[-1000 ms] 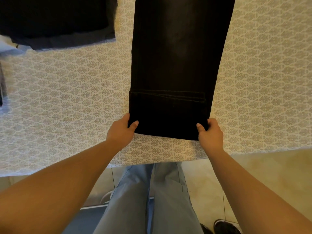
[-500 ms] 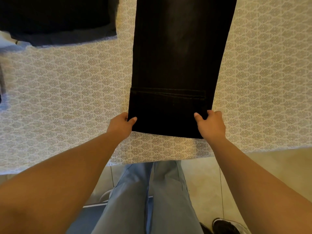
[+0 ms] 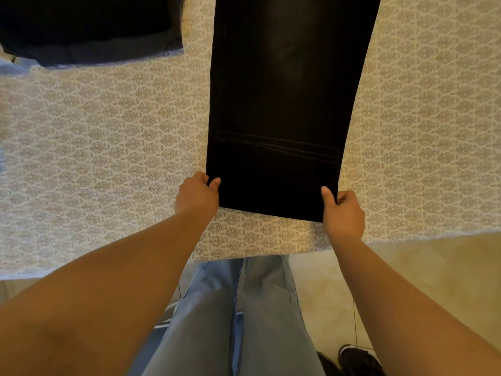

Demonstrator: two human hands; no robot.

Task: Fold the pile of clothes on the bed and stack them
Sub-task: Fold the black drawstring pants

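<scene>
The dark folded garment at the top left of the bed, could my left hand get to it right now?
Probably not straight away. The left hand grips a near corner of the black jeans. The dark folded garment lies apart, across bare patterned bedspread, so the path looks clear once that hand lets go.

Single view, head-mounted, wide-angle. It looks steeply down and forward from above the bed (image 3: 108,164) edge, close enough that both forearms fill the lower frame. The bed spans the upper two thirds; floor (image 3: 433,280) and the person's legs (image 3: 238,321) show below the bed edge. Straight lines bow near the frame borders.
</scene>
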